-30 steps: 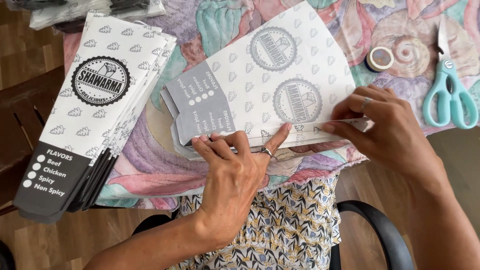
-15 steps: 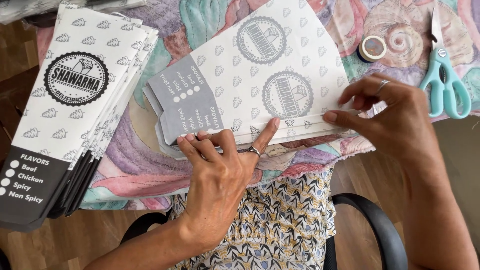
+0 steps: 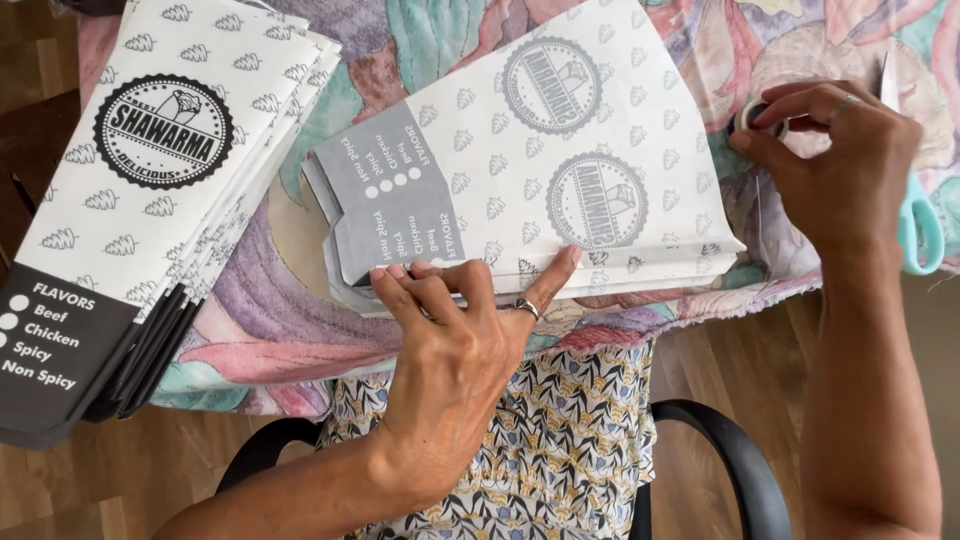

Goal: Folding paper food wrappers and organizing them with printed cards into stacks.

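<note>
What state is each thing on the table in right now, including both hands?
Paper sheet: flat on the cloth, printed side down, near edge pinned.
Left hand: fingertips pressing the sheet's near edge.
Right hand: fingers on the tape roll.
Tape roll: lying on the cloth, mostly hidden.
Scissors: lying on the cloth, partly hidden; open or closed unclear.
Stack of bags: flat, fanned, printed side up.
Tablecloth: spread over the table.

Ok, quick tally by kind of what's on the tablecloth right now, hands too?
Stack of finished printed paper bags, at the table's left edge: 1
Flat unfolded printed paper sheets, pinned by the left hand: 1 small pile, sheet count unclear
Roll of tape, under the right hand: 1
Scissors, turquoise handles: 1
Hands: 2
Total: 6
</note>
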